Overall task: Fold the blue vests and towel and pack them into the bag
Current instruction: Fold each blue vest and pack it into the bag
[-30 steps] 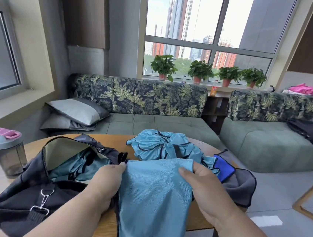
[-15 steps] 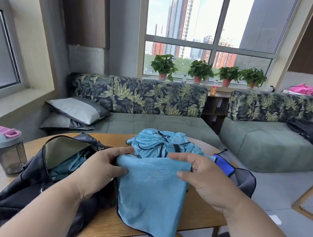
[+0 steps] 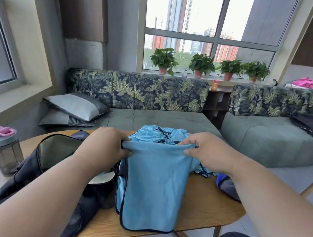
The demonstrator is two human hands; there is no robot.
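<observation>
Both hands now pinch the top edge of the blue towel [image 3: 152,187] and hold it up off the surface [image 3: 203,212] — the left hand [image 3: 103,148] grips the left corner, the right hand [image 3: 209,152] the right. A second ago the towel lay longer, draped over the near edge; half a second ago the hands were flat on its upper part. Now it hangs doubled, its dark-trimmed hem just touching the wood, so one fold looks done and the piece reads as half its earlier length. Behind it the crumpled blue vests [image 3: 161,135] sit in a heap, not yet folded. The dark bag [image 3: 55,158] lies open just left of the towel, and something blue seems to be inside already, though the left arm hides most of the opening. A shaker bottle [image 3: 1,150] stands at the far left — well apart from the work.
</observation>
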